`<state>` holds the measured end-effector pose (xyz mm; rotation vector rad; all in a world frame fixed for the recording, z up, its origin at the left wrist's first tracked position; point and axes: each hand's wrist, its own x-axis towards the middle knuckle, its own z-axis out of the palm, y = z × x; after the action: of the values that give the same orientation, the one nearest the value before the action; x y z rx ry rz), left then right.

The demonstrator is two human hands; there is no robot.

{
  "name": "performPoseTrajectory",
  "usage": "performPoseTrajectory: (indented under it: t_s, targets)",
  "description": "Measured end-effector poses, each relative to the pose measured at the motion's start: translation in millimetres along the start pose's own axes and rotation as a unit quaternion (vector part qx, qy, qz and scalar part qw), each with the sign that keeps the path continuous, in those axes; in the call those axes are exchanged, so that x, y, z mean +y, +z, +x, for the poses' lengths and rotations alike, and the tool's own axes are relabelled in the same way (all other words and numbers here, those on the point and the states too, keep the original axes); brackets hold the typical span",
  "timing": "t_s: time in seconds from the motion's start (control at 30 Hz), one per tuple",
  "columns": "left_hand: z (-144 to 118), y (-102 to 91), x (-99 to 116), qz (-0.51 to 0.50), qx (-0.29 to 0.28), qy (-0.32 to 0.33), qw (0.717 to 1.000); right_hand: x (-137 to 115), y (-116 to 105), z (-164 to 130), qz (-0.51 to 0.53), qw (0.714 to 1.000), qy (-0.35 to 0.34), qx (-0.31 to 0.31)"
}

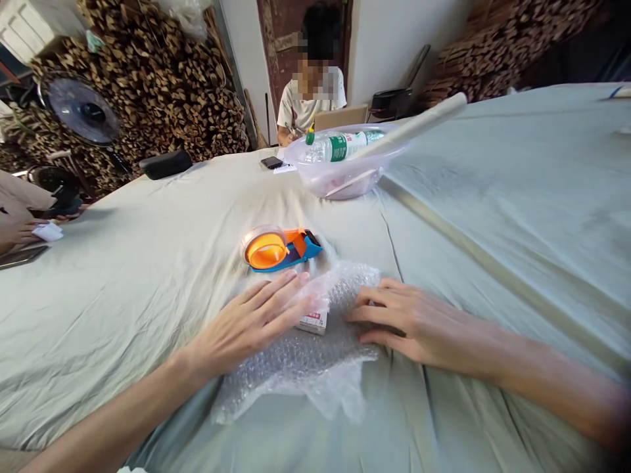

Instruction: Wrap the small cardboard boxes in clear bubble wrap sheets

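Observation:
A sheet of bubble wrap lies on the cloth in front of me, with a small white box with red print on it. Part of the box is covered by the wrap and by my fingers. My left hand rests flat over the wrap and the box's left side, its fingers stretched out. At the wrap's right edge, my right hand touches it with bent, spread fingers. Just beyond the wrap sits an orange and blue tape dispenser with a roll of clear tape.
A translucent basin holds a plastic bottle and a long white roll. A phone and a black case lie farther back. One person sits opposite; another person's hand shows at left.

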<state>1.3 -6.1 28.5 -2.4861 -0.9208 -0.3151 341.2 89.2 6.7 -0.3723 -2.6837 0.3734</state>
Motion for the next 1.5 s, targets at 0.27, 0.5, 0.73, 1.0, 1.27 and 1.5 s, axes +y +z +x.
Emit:
performPoseTrajectory:
  t_s: [0.27, 0.5, 0.73, 1.0, 1.27, 1.5]
  targets:
    - [3, 0.8, 6, 0.098, 0.035, -0.041, 0.994, 23, -11, -7, 0.020, 0.999, 0.037, -0.010]
    - [0, 23.2, 0, 0.044, 0.013, -0.148, 0.988, 32, -8, -13, 0.026, 0.998, 0.062, 0.008]
    - [4, 18.2, 7, -0.116, -0.014, -0.057, 0.992, 36, -3, -14, -0.027, 0.998, 0.018, 0.053]
    - [13, 20.0, 22, -0.240, -0.039, -0.185, 0.952, 16, -17, -5, -0.091, 0.995, -0.014, 0.036]
    - [19, 19.3, 32, -0.310, 0.023, -0.208, 0.927, -2, -7, 1, -0.088, 0.995, -0.032, 0.042]
    - [17, 17.6, 34, -0.313, -0.027, -0.182, 0.932, 0, -5, 1, -0.073, 0.997, -0.008, -0.002]
